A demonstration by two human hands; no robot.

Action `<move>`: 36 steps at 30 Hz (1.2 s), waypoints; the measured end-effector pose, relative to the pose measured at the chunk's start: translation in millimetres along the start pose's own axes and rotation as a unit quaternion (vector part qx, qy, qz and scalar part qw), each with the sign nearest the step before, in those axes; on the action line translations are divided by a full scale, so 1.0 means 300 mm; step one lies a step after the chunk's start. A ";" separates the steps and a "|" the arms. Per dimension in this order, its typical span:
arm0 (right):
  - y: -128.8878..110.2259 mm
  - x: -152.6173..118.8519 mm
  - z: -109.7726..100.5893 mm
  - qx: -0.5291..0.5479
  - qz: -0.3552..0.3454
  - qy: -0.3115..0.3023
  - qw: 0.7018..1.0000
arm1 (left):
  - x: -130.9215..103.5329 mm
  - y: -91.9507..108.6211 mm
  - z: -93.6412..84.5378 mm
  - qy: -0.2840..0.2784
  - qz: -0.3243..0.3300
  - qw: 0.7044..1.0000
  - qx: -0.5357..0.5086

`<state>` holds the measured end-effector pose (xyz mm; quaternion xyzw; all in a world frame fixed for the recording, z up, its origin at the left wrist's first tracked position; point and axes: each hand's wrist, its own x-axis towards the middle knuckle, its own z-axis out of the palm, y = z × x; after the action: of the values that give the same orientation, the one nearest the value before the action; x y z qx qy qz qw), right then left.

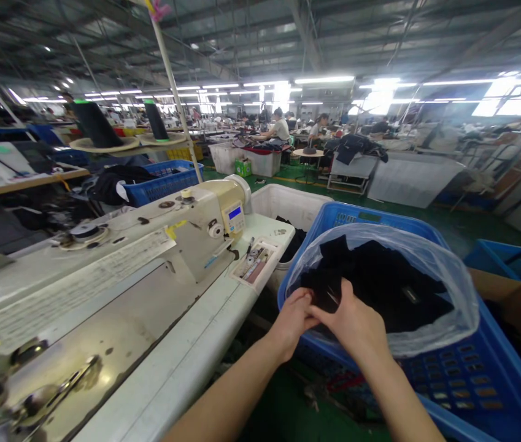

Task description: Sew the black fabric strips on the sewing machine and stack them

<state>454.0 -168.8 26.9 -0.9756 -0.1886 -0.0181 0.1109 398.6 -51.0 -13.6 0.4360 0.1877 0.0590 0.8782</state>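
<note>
Both of my hands are over the near left part of a blue plastic basket (439, 383). A clear plastic bag (460, 313) lines it, and a heap of black cloth pieces (380, 282) fills the bag. My left hand (290, 322) is closed, its fingers pinching the near edge of a black cloth piece (327, 287). Gripping the same piece from the other side is my right hand (359, 319), thumb and fingers bent around it. The hands meet at the fingertips. Where this piece ends and the heap begins is hard to make out.
A sewing machine (196, 233) on a pale table (205, 331) stands left, with a small parts tray (255, 264) set in its end. Behind the basket is a white bin (288, 205). Another blue crate (518, 261) is at right. Co-workers (280, 127) sit farther back.
</note>
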 end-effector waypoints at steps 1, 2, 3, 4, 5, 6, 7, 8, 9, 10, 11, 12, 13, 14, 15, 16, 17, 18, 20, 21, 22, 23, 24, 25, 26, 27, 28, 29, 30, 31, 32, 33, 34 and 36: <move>0.000 -0.004 0.004 -0.004 0.000 0.001 1.000 | -0.006 -0.010 0.011 -0.008 0.007 1.000 -0.011; 0.002 -0.006 0.008 -0.002 0.005 -0.003 1.000 | -0.012 -0.020 0.021 -0.009 0.006 1.000 -0.023; 0.006 -0.005 0.011 0.004 0.012 -0.005 1.000 | -0.017 -0.028 0.031 -0.002 -0.001 0.999 -0.036; 0.011 -0.001 0.015 0.011 0.017 -0.010 1.000 | -0.020 -0.034 0.039 0.007 -0.010 0.999 -0.051; 0.017 0.004 0.018 0.019 0.019 -0.015 1.000 | -0.022 -0.039 0.046 0.016 -0.017 0.997 -0.067; 0.023 0.009 0.021 0.026 0.017 -0.018 0.999 | -0.023 -0.044 0.051 0.028 -0.017 0.996 -0.080; 0.029 0.015 0.023 0.033 0.014 -0.017 0.999 | -0.024 -0.047 0.053 0.043 -0.009 0.995 -0.089; 0.034 0.020 0.023 0.043 0.014 -0.012 0.999 | -0.026 -0.048 0.053 0.060 0.002 0.994 -0.096; 0.039 0.024 0.020 0.055 0.017 -0.004 0.998 | -0.029 -0.049 0.051 0.078 0.011 0.992 -0.103; 0.045 0.028 0.014 0.071 0.024 0.009 0.997 | -0.034 -0.048 0.048 0.094 0.015 0.989 -0.111; 0.052 0.032 0.003 0.090 0.032 0.024 0.995 | -0.040 -0.047 0.044 0.106 0.013 0.987 -0.119; 0.061 0.036 -0.012 0.113 0.037 0.040 0.992 | -0.047 -0.043 0.040 0.112 0.006 0.986 -0.125; 0.072 0.041 -0.032 0.138 0.040 0.056 0.988 | -0.055 -0.038 0.038 0.111 -0.004 0.986 -0.128; 0.084 0.047 -0.056 0.166 0.038 0.073 0.983 | -0.063 -0.032 0.037 0.105 -0.012 0.986 -0.129; 0.099 0.053 -0.083 0.191 0.034 0.089 0.977 | -0.071 -0.025 0.038 0.097 -0.014 0.987 -0.129; 0.114 0.059 -0.111 0.211 0.027 0.105 0.972 | -0.080 -0.017 0.041 0.090 -0.012 0.988 -0.128; 0.129 0.065 -0.138 0.232 0.023 0.123 0.965 | -0.088 -0.008 0.046 0.082 -0.009 0.988 -0.127; 0.143 0.069 -0.163 0.261 0.026 0.142 0.954 | -0.096 0.001 0.052 0.074 -0.008 0.989 -0.127; 0.168 0.072 -0.203 0.352 0.059 0.174 0.918 | -0.115 0.017 0.063 0.054 -0.027 0.991 -0.121; 0.177 0.070 -0.217 0.409 0.086 0.182 0.890 | -0.126 0.024 0.068 0.038 -0.048 0.991 -0.118; 0.182 0.067 -0.227 0.462 0.111 0.185 0.860 | -0.138 0.028 0.072 0.018 -0.073 0.991 -0.114; 0.186 0.061 -0.232 0.503 0.131 0.184 0.834 | -0.152 0.030 0.076 -0.004 -0.096 0.989 -0.110; 0.186 0.055 -0.234 0.530 0.144 0.181 0.816 | -0.166 0.030 0.080 -0.026 -0.113 0.988 -0.106; 0.185 0.047 -0.233 0.547 0.150 0.181 0.804 | -0.180 0.028 0.084 -0.047 -0.123 0.986 -0.101; 0.181 0.038 -0.230 0.555 0.153 0.181 0.797 | -0.193 0.025 0.089 -0.063 -0.126 0.985 -0.096; 0.178 0.028 -0.224 0.555 0.154 0.184 0.796 | -0.204 0.023 0.095 -0.076 -0.126 0.985 -0.092; 0.174 0.015 -0.216 0.550 0.149 0.189 0.800 | -0.213 0.022 0.102 -0.086 -0.125 0.984 -0.091; 0.173 -0.001 -0.205 0.533 0.133 0.201 0.811 | -0.218 0.023 0.110 -0.091 -0.126 0.983 -0.098; 0.174 -0.019 -0.192 0.504 0.106 0.220 0.828 | -0.220 0.027 0.118 -0.094 -0.128 0.981 -0.112; 0.180 -0.041 -0.175 0.464 0.064 0.243 0.849 | -0.219 0.034 0.124 -0.092 -0.124 0.979 -0.134; 0.190 -0.065 -0.155 0.414 0.013 0.271 0.869 | -0.216 0.043 0.127 -0.086 -0.115 0.977 -0.161; 0.204 -0.091 -0.131 0.355 -0.040 0.298 0.885 | -0.212 0.054 0.129 -0.081 -0.102 0.973 -0.189; 0.223 -0.116 -0.104 0.292 -0.101 0.317 0.897 | -0.208 0.065 0.127 -0.084 -0.092 0.968 -0.216; 0.264 -0.160 -0.045 0.159 -0.206 0.367 0.893 | -0.206 0.084 0.115 -0.120 -0.096 0.955 -0.254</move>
<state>438.9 -260.8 19.7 -0.8083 -0.3315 -0.3666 0.3200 356.4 -77.7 42.4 0.1828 0.1008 -0.0322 0.9774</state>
